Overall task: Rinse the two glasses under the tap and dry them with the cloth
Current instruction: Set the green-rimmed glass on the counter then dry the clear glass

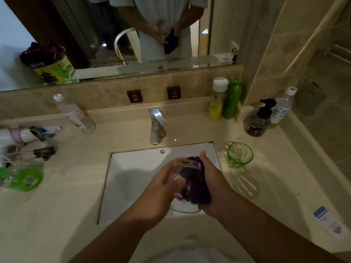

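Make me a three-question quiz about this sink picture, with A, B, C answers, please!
1. Where is the green glass?
A. in the sink
B. on the counter right of the sink
C. on the mirror shelf

2. What colour is the cloth?
A. purple
B. white
C. yellow

3. Is water running from the tap?
A. yes, a strong stream
B. yes, a trickle
C. no water shows

Answers: 1 B, it stands upright on the counter beside the basin. 2 A, the right hand presses a dark purple cloth against the clear glass that the left hand grips. 3 C, nothing falls below the spout.
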